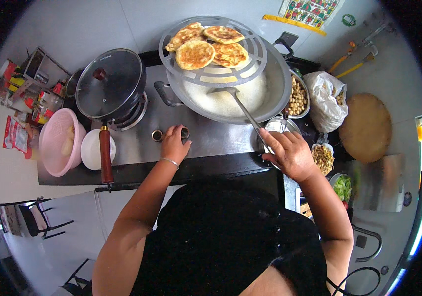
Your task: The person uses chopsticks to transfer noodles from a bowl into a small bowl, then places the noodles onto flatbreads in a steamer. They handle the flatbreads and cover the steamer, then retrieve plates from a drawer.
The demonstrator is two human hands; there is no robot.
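My right hand is closed round the end of a long metal ladle, whose head dips into pale, foamy liquid in a wide metal pot. At the stove's front, my left hand has its fingers and thumb at a round stove knob, partly covering it. Another knob sits just to its left. Across the pot's far side lies a round slotted rack bearing several browned flatbreads.
On the left burner stands a lidded black pan, its wooden handle jutting over the front edge. Beside it are a pink basket and white bowl. A bowl of brown chunks and a plastic bag crowd the right.
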